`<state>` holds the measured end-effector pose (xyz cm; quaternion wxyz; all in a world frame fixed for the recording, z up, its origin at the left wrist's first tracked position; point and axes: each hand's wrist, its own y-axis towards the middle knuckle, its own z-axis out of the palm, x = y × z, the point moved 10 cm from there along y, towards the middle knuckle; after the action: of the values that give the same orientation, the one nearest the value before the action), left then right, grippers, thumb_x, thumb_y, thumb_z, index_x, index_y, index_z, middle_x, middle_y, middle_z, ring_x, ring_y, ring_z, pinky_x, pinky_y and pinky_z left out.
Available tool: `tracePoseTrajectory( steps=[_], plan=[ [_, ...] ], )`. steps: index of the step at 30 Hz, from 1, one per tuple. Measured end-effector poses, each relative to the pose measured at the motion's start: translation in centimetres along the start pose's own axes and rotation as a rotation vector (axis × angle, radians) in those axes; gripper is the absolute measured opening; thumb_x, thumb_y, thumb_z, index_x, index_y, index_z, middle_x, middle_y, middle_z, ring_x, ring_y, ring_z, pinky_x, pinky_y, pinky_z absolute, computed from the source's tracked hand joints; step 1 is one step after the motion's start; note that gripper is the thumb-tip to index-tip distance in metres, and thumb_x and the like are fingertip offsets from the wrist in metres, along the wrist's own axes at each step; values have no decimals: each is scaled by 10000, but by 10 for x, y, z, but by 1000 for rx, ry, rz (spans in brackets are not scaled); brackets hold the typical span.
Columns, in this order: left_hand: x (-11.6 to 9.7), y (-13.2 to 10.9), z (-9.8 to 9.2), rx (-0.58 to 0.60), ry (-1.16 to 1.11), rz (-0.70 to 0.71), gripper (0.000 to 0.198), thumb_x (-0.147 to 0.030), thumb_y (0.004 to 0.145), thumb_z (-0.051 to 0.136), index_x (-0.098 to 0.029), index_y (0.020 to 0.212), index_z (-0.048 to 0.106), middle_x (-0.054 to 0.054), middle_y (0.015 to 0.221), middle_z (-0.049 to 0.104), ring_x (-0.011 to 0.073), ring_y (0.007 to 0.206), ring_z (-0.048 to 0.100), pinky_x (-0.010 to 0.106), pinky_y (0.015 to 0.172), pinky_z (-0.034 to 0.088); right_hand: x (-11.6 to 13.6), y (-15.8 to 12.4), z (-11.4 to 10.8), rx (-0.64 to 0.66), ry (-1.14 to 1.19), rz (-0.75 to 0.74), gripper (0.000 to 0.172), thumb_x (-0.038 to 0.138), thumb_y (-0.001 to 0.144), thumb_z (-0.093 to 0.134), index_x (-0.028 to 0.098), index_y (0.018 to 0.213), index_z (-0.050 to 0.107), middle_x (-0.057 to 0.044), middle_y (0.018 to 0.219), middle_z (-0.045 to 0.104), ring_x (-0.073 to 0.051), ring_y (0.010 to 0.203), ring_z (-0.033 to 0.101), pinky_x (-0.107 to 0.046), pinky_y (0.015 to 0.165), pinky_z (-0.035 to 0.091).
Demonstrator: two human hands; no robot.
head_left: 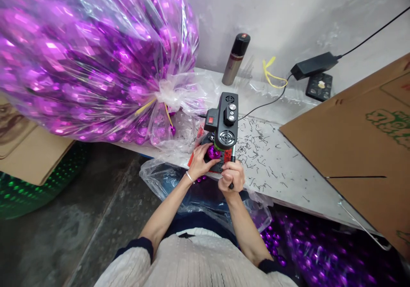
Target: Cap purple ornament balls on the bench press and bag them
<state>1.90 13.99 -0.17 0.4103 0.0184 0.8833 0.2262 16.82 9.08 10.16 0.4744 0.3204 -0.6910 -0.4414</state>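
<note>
A small black machine (226,120) with a red switch and round vents stands on the white table. Under its head, a shiny purple ball (213,152) is held between the fingers and thumb of my left hand (200,161), which wears a white bracelet. My right hand (232,177) is wrapped round the black-gripped lever (233,153) at the machine's right side. The lower end of the grip shows below my fingers. Part of the ball is hidden by the machine head and my fingers.
A huge clear bag of purple balls (105,65) fills the left. Behind stand a spray can (236,60) and a power adapter (314,65). Small dark bits litter the white table (288,180). A cardboard box (361,150) is at right; more purple balls (320,253) lie below.
</note>
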Motion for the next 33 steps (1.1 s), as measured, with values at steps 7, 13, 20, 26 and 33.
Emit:
tracePoseTrajectory(
  steps=[7,13,20,26,33],
  plan=[
    [3,1,3,3,10,-11,642,-505,809,797,-192,1331,593,144,1266,700,305,1218,654,491,1078,495,3,11,-3,-19,4,37,279,198,1022,363,218,773,487,-1,726,550,-126,631,534,-304,629,452],
    [-15,-19,-9,-29,21,94,642,-458,892,719,-199,1434,494,156,1323,668,284,1263,631,476,1081,501,15,55,-11,117,-62,102,207,145,976,488,209,784,530,-10,746,627,-125,688,590,-269,624,449],
    [-47,-83,-28,129,166,333,852,-671,850,655,-204,1519,412,216,1448,564,352,1337,571,560,1105,461,13,41,-8,138,-27,74,184,135,959,488,202,801,551,-20,767,630,-134,685,602,-274,621,481],
    [12,27,-94,-137,444,-4,426,-200,981,437,-144,1383,567,200,1420,597,338,1355,540,546,1158,408,13,36,-8,100,-23,60,193,122,957,480,212,797,539,-16,755,613,-140,669,593,-283,606,476],
    [88,100,-93,5,588,-356,321,-68,895,396,-27,1058,669,273,1001,688,366,1103,626,515,981,457,15,39,-7,134,-24,62,187,96,938,490,208,797,540,-17,770,621,-136,692,597,-274,623,480]
  ],
)
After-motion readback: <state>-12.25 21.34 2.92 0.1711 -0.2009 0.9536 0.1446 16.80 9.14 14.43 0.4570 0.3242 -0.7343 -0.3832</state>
